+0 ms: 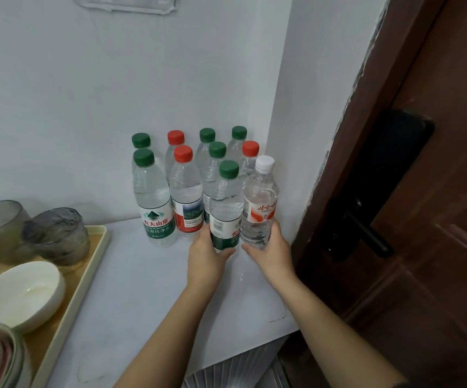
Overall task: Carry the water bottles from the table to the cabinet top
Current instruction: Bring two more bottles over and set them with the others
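Several clear water bottles (154,197) with green and red caps stand grouped on the white cabinet top (142,275) in the wall corner. My left hand (205,256) grips the base of a green-capped bottle (226,203) at the front of the group. Beside it, my right hand (271,253) holds the lower part of a white-capped bottle (259,200) with a red and white label. Both held bottles are upright and touch each other. Whether their bases rest on the surface is hidden by my fingers.
A beige tray (92,264) at the left carries a white bowl (19,295) and grey glass bowls (56,233). The white wall (114,93) backs the bottles. A brown door (422,219) with a black handle (366,233) stands close at the right.
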Motion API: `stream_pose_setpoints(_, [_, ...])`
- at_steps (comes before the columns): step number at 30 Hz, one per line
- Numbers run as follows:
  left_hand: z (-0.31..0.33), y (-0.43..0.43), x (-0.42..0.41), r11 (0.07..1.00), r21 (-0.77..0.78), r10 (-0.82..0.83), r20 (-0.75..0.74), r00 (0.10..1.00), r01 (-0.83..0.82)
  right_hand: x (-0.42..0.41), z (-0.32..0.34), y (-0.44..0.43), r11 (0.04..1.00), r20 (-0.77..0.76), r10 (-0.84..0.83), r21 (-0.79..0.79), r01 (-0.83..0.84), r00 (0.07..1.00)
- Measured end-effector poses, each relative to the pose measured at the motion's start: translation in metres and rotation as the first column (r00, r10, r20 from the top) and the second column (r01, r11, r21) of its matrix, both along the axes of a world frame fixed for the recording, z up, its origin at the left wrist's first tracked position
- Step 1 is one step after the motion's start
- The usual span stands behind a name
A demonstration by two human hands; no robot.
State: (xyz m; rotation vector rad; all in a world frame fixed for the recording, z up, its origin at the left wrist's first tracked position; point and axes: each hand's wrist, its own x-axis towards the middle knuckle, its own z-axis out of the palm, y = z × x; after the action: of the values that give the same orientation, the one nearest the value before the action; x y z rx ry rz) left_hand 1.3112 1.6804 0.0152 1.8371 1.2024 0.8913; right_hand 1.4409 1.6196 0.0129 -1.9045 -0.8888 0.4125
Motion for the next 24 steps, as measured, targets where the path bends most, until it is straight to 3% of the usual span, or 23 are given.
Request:
stream_pose_setpoints(15, [0.0, -0.006, -0.002, 0.999, -0.031, 0.017, -0.059, 0.998, -0.019, 0.012, 0.013, -0.012, 0.972, -0.044, 0.185, -0.139, -0.189, 0.982])
stream_pose_setpoints(19, [0.002, -0.017, -0.013, 0.998, -0.009, 0.063, -0.246, 0.967, -0.068, 0.012, 0.008, -0.027, 0.954, 0.025, 0.25, -0.178, -0.242, 0.968])
stream_pose_setpoints(24, [0.003, -0.057, -0.039, 0.988, 0.107, 0.148, -0.504, 0.851, -0.109, -0.001, 0.006, -0.067, 0.824, 0.185, 0.382, -0.512, -0.243, 0.906])
